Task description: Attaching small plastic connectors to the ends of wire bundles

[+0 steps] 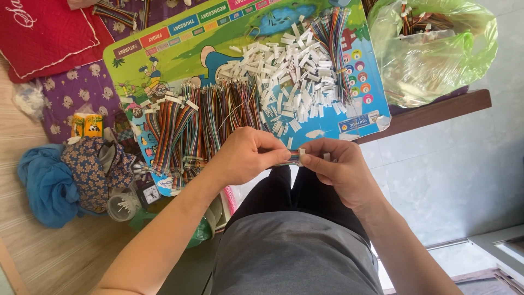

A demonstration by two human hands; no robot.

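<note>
We pinch a small wire connector (293, 158) between left hand (245, 155) and right hand (341, 169), each grip pressed on it, just beside the colourful board (218, 33) heaped with white plugs (289, 76)

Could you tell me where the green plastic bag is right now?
In the head view, the translucent green plastic bag sits at the top right, beside the colourful printed board piled with small white plastic connectors.

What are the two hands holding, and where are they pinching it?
Both hands pinch a small bundle of coloured wires between them: the left hand grips one end, the right hand the other end, by the fingertips.
</note>
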